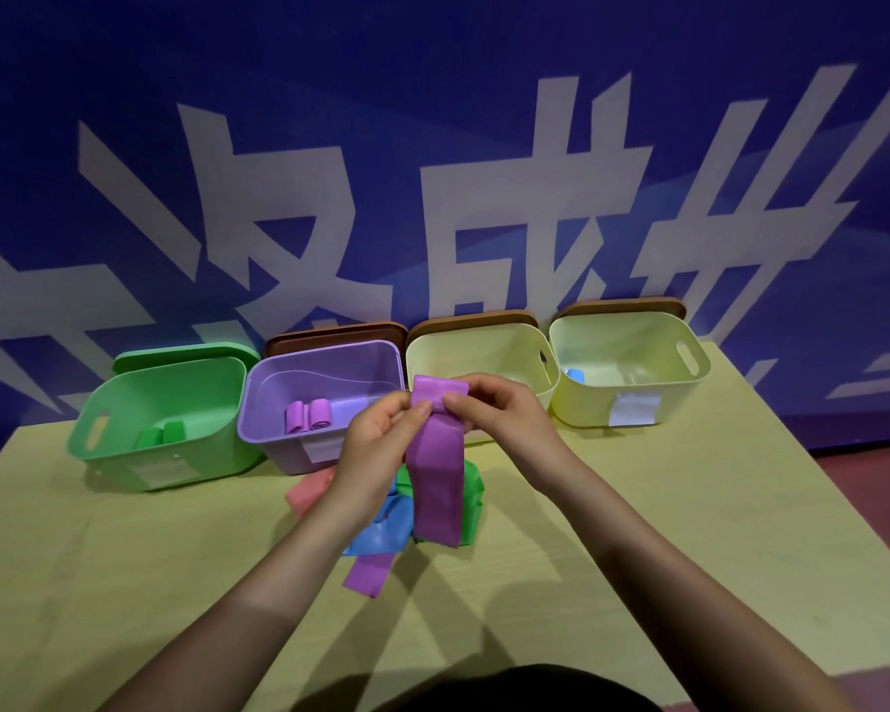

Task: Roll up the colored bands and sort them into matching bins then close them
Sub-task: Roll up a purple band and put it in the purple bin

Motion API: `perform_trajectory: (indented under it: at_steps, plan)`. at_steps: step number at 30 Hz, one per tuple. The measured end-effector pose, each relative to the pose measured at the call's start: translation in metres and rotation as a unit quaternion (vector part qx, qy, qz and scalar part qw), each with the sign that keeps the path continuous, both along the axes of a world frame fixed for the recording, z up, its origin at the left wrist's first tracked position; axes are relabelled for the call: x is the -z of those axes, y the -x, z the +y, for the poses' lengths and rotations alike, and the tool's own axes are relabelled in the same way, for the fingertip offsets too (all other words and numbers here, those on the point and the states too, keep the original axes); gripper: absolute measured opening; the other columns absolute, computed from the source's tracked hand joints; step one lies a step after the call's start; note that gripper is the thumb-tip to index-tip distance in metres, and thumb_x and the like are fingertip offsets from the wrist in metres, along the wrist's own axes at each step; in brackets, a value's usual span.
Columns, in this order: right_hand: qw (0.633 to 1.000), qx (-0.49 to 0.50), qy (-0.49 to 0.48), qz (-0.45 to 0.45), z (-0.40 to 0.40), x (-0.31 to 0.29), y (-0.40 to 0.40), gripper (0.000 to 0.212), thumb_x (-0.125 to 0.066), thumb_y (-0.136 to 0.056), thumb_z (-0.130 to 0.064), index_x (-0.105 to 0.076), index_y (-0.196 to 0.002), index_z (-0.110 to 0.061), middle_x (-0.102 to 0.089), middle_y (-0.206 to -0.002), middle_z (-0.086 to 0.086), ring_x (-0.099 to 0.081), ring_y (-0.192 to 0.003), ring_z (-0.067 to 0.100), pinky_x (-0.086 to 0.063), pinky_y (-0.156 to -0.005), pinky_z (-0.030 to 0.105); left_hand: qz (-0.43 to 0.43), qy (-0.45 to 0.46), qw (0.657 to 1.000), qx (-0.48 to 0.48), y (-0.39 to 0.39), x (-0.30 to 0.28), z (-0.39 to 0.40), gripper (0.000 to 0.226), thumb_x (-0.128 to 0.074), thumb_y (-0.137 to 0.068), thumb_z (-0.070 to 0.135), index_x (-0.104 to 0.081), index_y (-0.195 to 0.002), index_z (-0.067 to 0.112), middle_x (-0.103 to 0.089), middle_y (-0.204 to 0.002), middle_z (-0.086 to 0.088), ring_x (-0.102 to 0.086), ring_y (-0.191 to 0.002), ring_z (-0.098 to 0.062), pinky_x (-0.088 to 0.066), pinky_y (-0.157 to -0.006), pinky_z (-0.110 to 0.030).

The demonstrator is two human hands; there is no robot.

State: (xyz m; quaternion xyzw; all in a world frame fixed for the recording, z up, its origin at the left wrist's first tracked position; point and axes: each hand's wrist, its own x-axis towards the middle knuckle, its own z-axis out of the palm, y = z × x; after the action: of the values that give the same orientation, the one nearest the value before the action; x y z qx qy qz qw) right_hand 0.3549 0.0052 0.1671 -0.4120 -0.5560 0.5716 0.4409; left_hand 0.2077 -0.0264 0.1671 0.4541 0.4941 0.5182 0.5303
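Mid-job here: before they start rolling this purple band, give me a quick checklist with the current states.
1. Both hands hold the purple band: left hand and right hand pinch its top end. Ok.
2. Band hangs free of the pile: cannot tell.
3. Purple bin open: ok.
4. Room in the bin beside two purple rolls: ok.
5. Brown lid behind the bin, within reach: ok.
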Motion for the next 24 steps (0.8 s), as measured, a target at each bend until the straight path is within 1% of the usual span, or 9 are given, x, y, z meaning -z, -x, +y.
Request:
perform_trajectory:
  at_steps: [2,4,6,9,12,15,17,21,24]
  plan:
    - [1.0,0.003,0.014,0.0,0.0,0.001,0.002,0.013,-0.066,-0.086,-0.004,-0.068,-0.098,-0.007,-0.068,-0.08,0.003,-0.06,-0.07,0.007,-0.047,-0.062,0.018,0.022,-0.007,1.0,-0.006,0.001,-0.001,-0.001,0.014,-0.051,-0.095,0.009,-0.065,-0.097,0.011,-0.073,-0.077,0.001,-0.067,-0.07,-0.007,-0.052,-0.061,-0.017]
    - [1.0,0.015,0.011,-0.008,-0.001,0.001,0.004,0.009,-0.066,-0.085,0.0,-0.068,-0.086,-0.01,-0.064,-0.067,-0.004,-0.057,-0.06,0.002,-0.045,-0.058,0.015,0.053,-0.01,0.999,-0.01,0.003,0.002,-0.001,0.012,-0.052,-0.096,0.011,-0.064,-0.095,0.008,-0.069,-0.075,-0.003,-0.063,-0.068,-0.012,-0.048,-0.061,-0.023]
    - [0.999,0.028,-0.001,-0.026,-0.002,0.004,0.008,0.018,-0.067,-0.084,0.001,-0.062,-0.074,-0.013,-0.055,-0.059,-0.006,-0.05,-0.054,0.004,-0.042,-0.055,0.017,0.067,-0.021,0.997,-0.014,0.004,0.006,-0.002,0.012,-0.054,-0.096,0.012,-0.061,-0.091,0.004,-0.062,-0.074,-0.011,-0.056,-0.068,-0.019,-0.043,-0.061,-0.03]
    - [0.998,0.044,-0.018,-0.042,-0.003,0.004,0.014,0.025,-0.069,-0.083,0.001,-0.059,-0.067,-0.016,-0.051,-0.056,-0.006,-0.046,-0.054,0.008,-0.039,-0.054,0.021,0.071,-0.036,0.997,-0.015,0.009,0.008,-0.001,0.024,-0.056,-0.094,0.018,-0.055,-0.091,-0.005,-0.054,-0.073,-0.017,-0.049,-0.068,-0.023,-0.039,-0.061,-0.034]
    - [0.998,0.053,-0.019,-0.025,-0.005,-0.001,0.018,0.022,-0.068,-0.082,0.003,-0.061,-0.069,-0.013,-0.051,-0.056,-0.004,-0.047,-0.052,0.007,-0.04,-0.053,0.019,0.022,-0.025,0.999,-0.022,0.011,0.006,0.0,0.012,-0.052,-0.096,0.008,-0.063,-0.093,0.006,-0.063,-0.073,-0.008,-0.057,-0.067,-0.016,-0.046,-0.06,-0.027]
    - [0.999,0.042,-0.013,0.0,-0.008,-0.007,0.022,0.007,-0.065,-0.084,0.003,-0.066,-0.083,-0.004,-0.057,-0.065,0.003,-0.05,-0.058,0.009,-0.043,-0.058,0.018,-0.11,0.044,0.993,0.005,0.014,0.007,0.001,0.016,-0.056,-0.09,0.015,-0.065,-0.103,0.011,-0.068,-0.088,-0.008,-0.062,-0.074,-0.014,-0.048,-0.065,-0.025]
    - [0.999,0.043,-0.016,0.0,-0.01,-0.008,0.026,0.011,-0.063,-0.086,0.002,-0.068,-0.095,-0.001,-0.063,-0.075,0.005,-0.055,-0.066,0.009,-0.046,-0.063,0.019,-0.156,0.089,0.984,0.018,0.017,0.008,0.0,0.029,-0.057,-0.084,0.023,-0.063,-0.107,0.006,-0.066,-0.092,-0.011,-0.061,-0.077,-0.015,-0.047,-0.068,-0.026]
    - [0.997,0.058,-0.054,-0.016,-0.006,-0.012,0.03,0.021,-0.06,-0.088,0.002,-0.069,-0.104,-0.006,-0.069,-0.094,0.007,-0.063,-0.084,0.011,-0.05,-0.075,0.024,-0.092,0.113,0.989,0.021,0.024,0.009,-0.009,0.017,-0.051,-0.095,0.013,-0.067,-0.09,0.012,-0.069,-0.073,-0.002,-0.058,-0.069,-0.016,-0.046,-0.062,-0.026]
    - [0.984,0.05,-0.141,-0.094,-0.006,-0.011,0.032,0.031,-0.06,-0.087,0.004,-0.071,-0.103,-0.02,-0.066,-0.101,0.014,-0.061,-0.095,0.021,-0.05,-0.084,0.031,-0.099,0.108,0.989,0.004,0.03,0.006,-0.008,0.021,-0.046,-0.097,0.011,-0.066,-0.094,0.012,-0.066,-0.085,-0.009,-0.056,-0.079,-0.022,-0.042,-0.073,-0.036]
